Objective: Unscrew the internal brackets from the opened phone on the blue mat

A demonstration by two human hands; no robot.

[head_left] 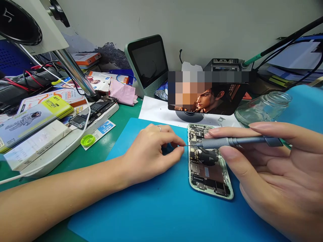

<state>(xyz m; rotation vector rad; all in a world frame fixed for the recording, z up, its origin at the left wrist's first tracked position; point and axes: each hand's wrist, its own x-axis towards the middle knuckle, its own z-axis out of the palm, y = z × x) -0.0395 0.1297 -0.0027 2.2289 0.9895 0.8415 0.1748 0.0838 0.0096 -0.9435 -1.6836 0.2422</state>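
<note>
My right hand (272, 168) holds a grey precision screwdriver (227, 143) almost level, its thin bit pointing left. Under the bit lies an opened smartphone (210, 161) with a pale green frame, its circuit boards and dark inner parts exposed. My left hand (156, 148), with a ring on one finger, has thumb and forefinger brought together at the bit's tip, beside the phone's left edge. Whether a tiny part sits in that pinch is too small to tell. A blue work mat (151, 205) lies beneath both hands and the phone.
Behind the phone stand a propped screen (224, 101), a smart display (148, 60) and a glass jar (262, 107). At left are a microscope stand pole (75, 74), a battery box (37, 117), another opened phone (93, 112) and a green cap (88, 140).
</note>
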